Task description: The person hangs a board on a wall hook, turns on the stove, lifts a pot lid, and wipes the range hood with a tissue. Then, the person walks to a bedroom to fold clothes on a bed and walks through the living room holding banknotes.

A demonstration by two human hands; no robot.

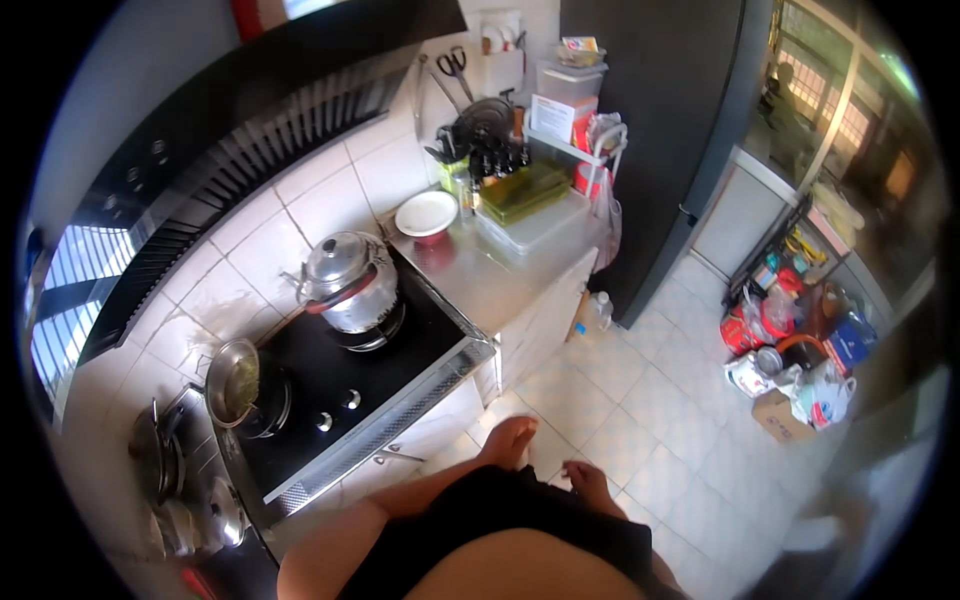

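Note:
Neither of my hands shows clearly. Below my bare belly and black shorts [520, 515], what look like my bare feet [510, 442] stand over the tiled floor. On the black gas stove [310, 390] to my left, a lidded metal pot [352, 288] sits on the far burner. A metal pan [233, 383] with something greenish in it rests at the near-left burner, slightly tilted in view. Two shiny knobs [351, 399] are on the stove top. A white bowl or plate [427, 214] stands on the steel counter beyond the pot.
A range hood [220, 170] hangs over the stove. Pans and lids [225, 510] lie at the lower left. The counter [470, 280] holds boxes and a utensil holder. A dark fridge [655, 140] stands behind. Bags and a cardboard box [783, 415] sit on the floor at right.

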